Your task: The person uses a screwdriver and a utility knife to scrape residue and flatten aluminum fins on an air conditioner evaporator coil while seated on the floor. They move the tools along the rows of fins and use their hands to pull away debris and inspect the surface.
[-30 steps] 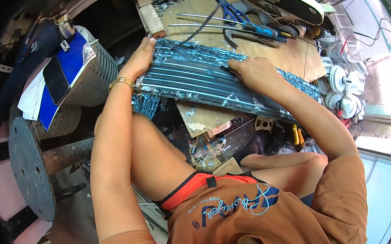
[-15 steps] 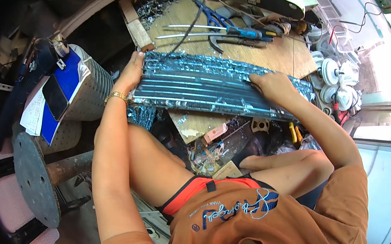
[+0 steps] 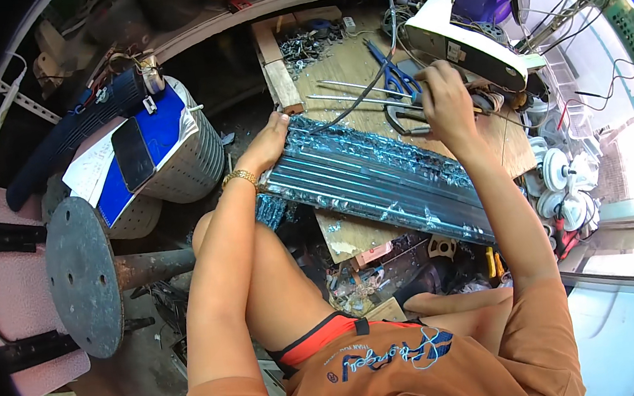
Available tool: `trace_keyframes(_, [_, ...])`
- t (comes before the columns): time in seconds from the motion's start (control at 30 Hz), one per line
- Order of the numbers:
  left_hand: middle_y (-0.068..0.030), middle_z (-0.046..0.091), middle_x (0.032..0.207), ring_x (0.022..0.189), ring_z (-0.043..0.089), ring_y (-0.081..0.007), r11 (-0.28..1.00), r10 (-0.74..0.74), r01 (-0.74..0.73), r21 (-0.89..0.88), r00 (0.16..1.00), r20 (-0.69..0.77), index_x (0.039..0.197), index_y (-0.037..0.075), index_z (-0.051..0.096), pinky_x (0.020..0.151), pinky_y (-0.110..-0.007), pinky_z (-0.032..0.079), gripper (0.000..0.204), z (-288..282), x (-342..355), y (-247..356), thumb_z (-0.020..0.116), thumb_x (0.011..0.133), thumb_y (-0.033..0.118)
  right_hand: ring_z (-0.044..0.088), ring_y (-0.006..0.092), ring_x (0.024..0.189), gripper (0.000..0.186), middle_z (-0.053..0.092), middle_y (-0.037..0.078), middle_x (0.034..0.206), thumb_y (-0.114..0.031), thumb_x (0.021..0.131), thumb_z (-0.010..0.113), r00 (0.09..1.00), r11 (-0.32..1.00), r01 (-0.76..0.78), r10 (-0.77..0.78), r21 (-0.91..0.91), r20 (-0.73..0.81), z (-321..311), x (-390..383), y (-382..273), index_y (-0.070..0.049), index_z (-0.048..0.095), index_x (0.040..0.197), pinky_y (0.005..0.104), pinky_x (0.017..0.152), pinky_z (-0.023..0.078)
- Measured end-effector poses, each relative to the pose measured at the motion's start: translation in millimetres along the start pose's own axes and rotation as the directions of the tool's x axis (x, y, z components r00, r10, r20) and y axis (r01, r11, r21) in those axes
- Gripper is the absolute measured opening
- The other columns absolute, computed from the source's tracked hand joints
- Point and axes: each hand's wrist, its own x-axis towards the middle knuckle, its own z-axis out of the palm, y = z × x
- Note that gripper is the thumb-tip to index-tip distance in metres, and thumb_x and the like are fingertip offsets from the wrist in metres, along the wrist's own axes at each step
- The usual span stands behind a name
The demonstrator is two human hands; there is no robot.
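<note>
A long finned heat-exchanger coil (image 3: 377,181) with bluish, torn fins and parallel metal tubes slants across the wooden board in front of me. My left hand (image 3: 267,146), with a gold bracelet at the wrist, is closed on its upper left end. My right hand (image 3: 448,105) is off the coil, at the handle end of two long-shafted screwdrivers (image 3: 357,99) lying on the board. Its fingers curl over the blue handle area and hide most of it. Beside them lie blue-handled scissors (image 3: 394,74) and a dark curved tool (image 3: 399,121).
A wooden board (image 3: 348,235) carries scraps and a box of small metal bits (image 3: 309,46). A white curved housing (image 3: 462,36) stands behind. At left are a phone (image 3: 132,154) on a blue folder, a round metal stool (image 3: 84,276) and a pink chair (image 3: 15,264). White spools (image 3: 553,169) sit at right.
My right hand has let go of the coil and moved up to the screwdriver handles. My left hand stays on the coil's left end. The whole view has shifted, tilting the coil more steeply.
</note>
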Motion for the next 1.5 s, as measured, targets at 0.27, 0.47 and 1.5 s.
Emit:
trace_keyframes(0.27, [-0.0332,0.049,0.159,0.15,0.044,-0.0477,1.0,-0.004,0.004,0.005,1.0,-0.001,0.162,0.001,0.038,0.123,-0.047,0.035,0.07,9.5,6.9,0.7,0.028,0.115,0.052,0.064,0.0394,0.111,0.033,0.068,0.016,0.115,-0.006,0.087,0.067,0.891,0.985,0.016,0.064,-0.172,0.45,30.9,-33.0,77.1,-0.006,0.066,0.12,0.0499,0.09,0.056])
trace_keyframes(0.47, [-0.0265,0.035,0.171,0.159,0.035,-0.039,1.0,0.016,-0.016,0.026,1.0,0.006,0.166,-0.005,0.029,0.129,-0.04,0.028,0.077,-6.2,3.5,-12.4,0.027,0.115,0.054,0.063,0.0317,0.116,0.048,0.067,0.01,0.12,-0.009,0.087,0.071,0.908,0.94,0.081,0.067,-0.331,0.413,40.9,-40.2,76.5,-0.012,0.06,0.134,0.0501,0.093,0.05])
trace_keyframes(1.5, [-0.0232,0.046,0.166,0.157,0.039,-0.0312,0.967,-0.013,0.025,-0.253,0.999,0.048,0.158,-0.011,0.042,0.129,-0.034,0.027,0.07,-10.5,3.5,9.8,0.034,0.117,0.046,0.067,0.0269,0.081,0.041,0.067,0.014,0.091,-0.015,0.094,0.075,0.484,0.728,-0.68,0.356,0.088,0.799,-161.2,-114.9,-32.0,-0.003,0.064,0.132,0.0408,0.082,0.054])
